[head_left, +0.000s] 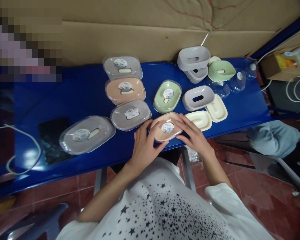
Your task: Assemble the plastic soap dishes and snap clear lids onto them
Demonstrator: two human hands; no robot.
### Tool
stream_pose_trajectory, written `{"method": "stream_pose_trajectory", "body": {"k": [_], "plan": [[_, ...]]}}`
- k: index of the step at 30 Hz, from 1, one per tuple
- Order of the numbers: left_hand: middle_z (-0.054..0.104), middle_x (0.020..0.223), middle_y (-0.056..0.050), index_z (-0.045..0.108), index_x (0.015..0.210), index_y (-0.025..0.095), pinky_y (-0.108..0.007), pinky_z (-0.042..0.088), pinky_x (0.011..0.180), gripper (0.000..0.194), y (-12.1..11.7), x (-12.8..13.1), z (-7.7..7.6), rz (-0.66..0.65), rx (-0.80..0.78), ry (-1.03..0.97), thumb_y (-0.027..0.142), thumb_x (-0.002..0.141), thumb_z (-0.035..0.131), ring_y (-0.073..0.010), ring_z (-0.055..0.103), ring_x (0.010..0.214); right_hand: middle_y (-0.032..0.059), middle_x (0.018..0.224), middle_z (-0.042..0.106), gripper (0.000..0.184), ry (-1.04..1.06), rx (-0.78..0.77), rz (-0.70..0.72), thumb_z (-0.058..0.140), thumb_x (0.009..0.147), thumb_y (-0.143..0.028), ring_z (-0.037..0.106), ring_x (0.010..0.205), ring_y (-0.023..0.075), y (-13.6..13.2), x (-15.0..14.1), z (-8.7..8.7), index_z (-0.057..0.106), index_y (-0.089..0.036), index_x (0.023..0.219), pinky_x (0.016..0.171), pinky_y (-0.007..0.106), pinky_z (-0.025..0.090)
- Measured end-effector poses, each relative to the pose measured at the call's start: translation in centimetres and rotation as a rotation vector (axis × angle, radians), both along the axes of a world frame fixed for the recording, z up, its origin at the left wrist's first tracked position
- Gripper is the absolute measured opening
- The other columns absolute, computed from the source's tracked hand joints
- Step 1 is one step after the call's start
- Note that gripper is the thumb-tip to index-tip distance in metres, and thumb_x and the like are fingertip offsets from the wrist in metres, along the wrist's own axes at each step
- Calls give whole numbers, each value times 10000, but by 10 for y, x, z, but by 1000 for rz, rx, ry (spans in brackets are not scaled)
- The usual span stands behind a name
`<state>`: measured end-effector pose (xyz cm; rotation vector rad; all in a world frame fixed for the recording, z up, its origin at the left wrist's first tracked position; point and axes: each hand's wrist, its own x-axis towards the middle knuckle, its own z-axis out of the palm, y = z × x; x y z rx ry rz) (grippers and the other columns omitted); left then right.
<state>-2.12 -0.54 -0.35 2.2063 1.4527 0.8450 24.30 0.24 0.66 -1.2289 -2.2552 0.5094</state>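
peach dish [161,134], barcode-labelled, is held by left hand [144,144] and right hand [196,138].

Six lidded dishes are recorded: three grey lidded dishes [86,138], two peach lidded dishes [162,135] and one green lidded dish [173,101]. Also counted are three open grey dishes [207,91], one open green dish [227,70], three cream trays [218,111] and three loose clear lids [237,82].

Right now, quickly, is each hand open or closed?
Left hand: open, fingers on the left end of the peach dish.
Right hand: open, fingers and thumb at its right end.
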Motion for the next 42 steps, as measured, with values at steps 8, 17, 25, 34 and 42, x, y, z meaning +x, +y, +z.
{"method": "stream_pose_trajectory", "body": {"k": [8,17,25,34,42], "plan": [[531,1558,-198,453,1566,273,-554,524,1139,737,12,10,2,-55,24,-33,449,948,814,-385,571,1436,58,1782,357,779,36,4,-66,657,1071,-377,414,1617,325,-1,5,-4,258,-385,1740,1292,619,455],[489,1617,-233,416,1624,272,-551,567,1152,791,18,8,1,-110,33,85,486,957,784,-400,549,1500,-27,1766,384,787,-227,64,7,709,1046,-309,388,1631,313,7,11,-5,313,-491,1701,1297,590,485],[389,1688,-268,196,1744,320,-553,650,1058,938,5,14,-6,-124,67,157,461,995,742,-449,551,1496,-49,1764,382,796,-282,90,15,765,1010,-290,297,1667,342,1,17,-9,377,-515,1667,1322,671,402],[305,1767,-245,216,1754,310,-520,608,1126,945,18,24,-4,-79,52,199,379,990,767,-445,520,1525,-56,1803,245,947,-283,133,0,686,1035,-155,266,1673,344,10,9,-2,154,-521,1728,1316,666,416],[224,1807,-198,226,1742,352,-511,576,1165,874,24,24,-4,-86,26,99,357,1023,722,-418,416,1602,-36,1713,464,911,-262,133,63,605,1080,-176,400,1623,285,17,5,0,56,-473,1744,1365,648,330]]}}
